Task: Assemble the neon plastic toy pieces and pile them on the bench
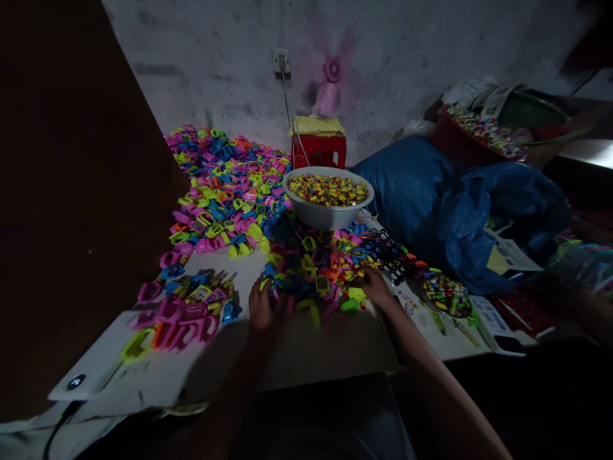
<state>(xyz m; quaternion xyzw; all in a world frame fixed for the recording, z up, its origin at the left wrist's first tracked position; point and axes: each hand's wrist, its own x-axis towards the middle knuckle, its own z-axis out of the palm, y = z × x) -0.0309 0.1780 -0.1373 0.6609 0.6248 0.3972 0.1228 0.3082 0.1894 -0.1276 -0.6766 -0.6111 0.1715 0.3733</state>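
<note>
we have the loose plastic pieces [323,285] in a pile on the table [330,358], between our left hand [260,310] and our right hand [377,291], near side of the white basin [330,219]. they look like hollow watch-shaped frames, so we judge each one light and stiff, a bit slippery, with thin straps that may bend or snap if we squeeze hard. we'd take one by the two outer sides of its frame, and leave the strap alone.

our left fingers are slightly apart and softly bent at the pile's left edge, with nothing seen in them. our right fingers curl in at its right edge; we cannot tell whether they hold a bit.

counting up: one white basin of small yellow and red bits, one black lattice [389,255] to the right, one round cluster of small parts [445,295] beyond it, one blue sack [407,179] and one red tub [443,137] far right, one red crate [313,152], one pink fan [332,70] and one wall socket [281,61] at the far side. the plastic pieces are too many and too overlapped for us to count.
</note>
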